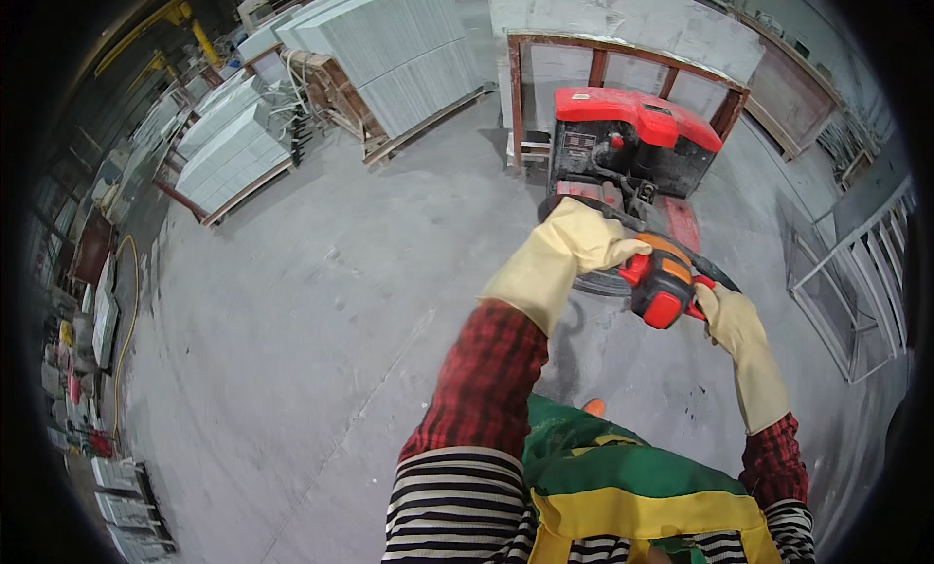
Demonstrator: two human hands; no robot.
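Observation:
A red and black electric pallet truck [632, 126] stands ahead of me, right of centre. Its tiller head [666, 277], black with orange and red parts, points back toward my body. My left hand [589, 235], in a cream rubber glove, is closed around the left side of the tiller handle. On the other side my right hand [718, 309], gloved the same way, grips the handle by its red part, the thumb near the control head. The truck's forks do not show; a wooden-framed stack stands right behind its body.
Pale slabs [409, 63] lean on a wooden stand at the back; more stacked blocks [233, 155] sit left of it. A white slab crate [623, 19] rises behind the truck. White metal frames [856, 282] stand at the right. A yellow hose [126, 330] lies along the left.

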